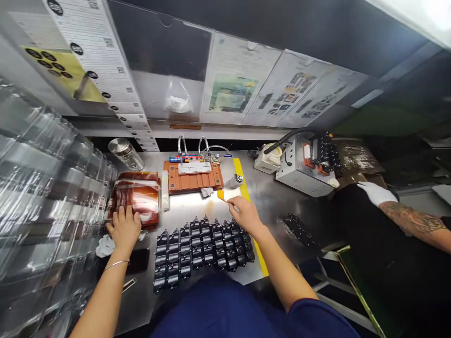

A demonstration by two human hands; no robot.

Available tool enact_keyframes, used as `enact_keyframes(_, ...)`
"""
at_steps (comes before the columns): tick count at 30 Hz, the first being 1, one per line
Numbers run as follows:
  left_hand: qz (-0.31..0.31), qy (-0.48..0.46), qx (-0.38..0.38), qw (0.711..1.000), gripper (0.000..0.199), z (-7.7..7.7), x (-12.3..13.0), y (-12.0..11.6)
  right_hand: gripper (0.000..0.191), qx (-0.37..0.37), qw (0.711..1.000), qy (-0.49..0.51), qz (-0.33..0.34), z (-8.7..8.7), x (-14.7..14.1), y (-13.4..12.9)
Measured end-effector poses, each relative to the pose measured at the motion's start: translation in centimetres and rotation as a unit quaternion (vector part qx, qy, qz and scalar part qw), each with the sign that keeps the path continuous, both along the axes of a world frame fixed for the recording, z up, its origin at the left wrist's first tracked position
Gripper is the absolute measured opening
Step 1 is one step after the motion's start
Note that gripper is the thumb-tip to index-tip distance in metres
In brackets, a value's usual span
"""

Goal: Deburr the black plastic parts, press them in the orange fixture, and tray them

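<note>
My left hand [125, 227] lies with its fingers spread on a shiny clear-wrapped stack of reddish-brown pieces [148, 192]. My right hand [244, 215] is closed in a pinch at the end of a small orange-and-white strip-like item [221, 194], whose exact kind I cannot make out. Below both hands, rows of black moulded plastic parts [200, 249] lie side by side on the metal table [197, 206]. An orange-brown fixture [172, 180] with two metal toggle handles stands beyond them, a white ruler-like piece [194, 168] on it. Close to my right hand is a small metal-topped bottle [237, 180].
Clear plastic trays [52, 202] are stacked high at the left. A metal-lidded jar [126, 152] stands behind the wrapped stack. At the right are a grey machine box [299, 173], more black parts [298, 230] and a co-worker's gloved hand [378, 192]. A phone [138, 261] lies near my left wrist.
</note>
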State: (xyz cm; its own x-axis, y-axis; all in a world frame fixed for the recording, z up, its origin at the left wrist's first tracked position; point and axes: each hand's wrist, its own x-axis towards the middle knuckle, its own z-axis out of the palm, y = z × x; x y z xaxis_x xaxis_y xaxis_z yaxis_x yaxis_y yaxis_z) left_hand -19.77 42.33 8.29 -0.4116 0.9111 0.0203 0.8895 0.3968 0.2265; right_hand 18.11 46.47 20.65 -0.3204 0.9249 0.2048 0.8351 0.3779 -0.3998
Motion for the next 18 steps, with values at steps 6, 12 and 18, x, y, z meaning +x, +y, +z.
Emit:
enact_keyframes(6, -0.189, -0.025, 0.083, 0.978, 0.042, 2.4, 6.3, 8.6, 0.016, -0.033, 0.994, -0.087, 0.052, -0.1, 3.0, 1.5)
enact_keyframes(12, -0.451, -0.071, -0.071, 0.887, 0.031, 5.5, 24.5, 23.6, 0.012, -0.068, 0.982, -0.118, 0.131, 0.7, 3.6, 2.8)
enact_keyframes(18, -0.451, -0.099, -0.094, 0.882, 0.024, 3.6, 33.5, 31.4, 0.011, -0.062, 0.979, -0.118, 0.156, 0.4, 4.4, 3.8)
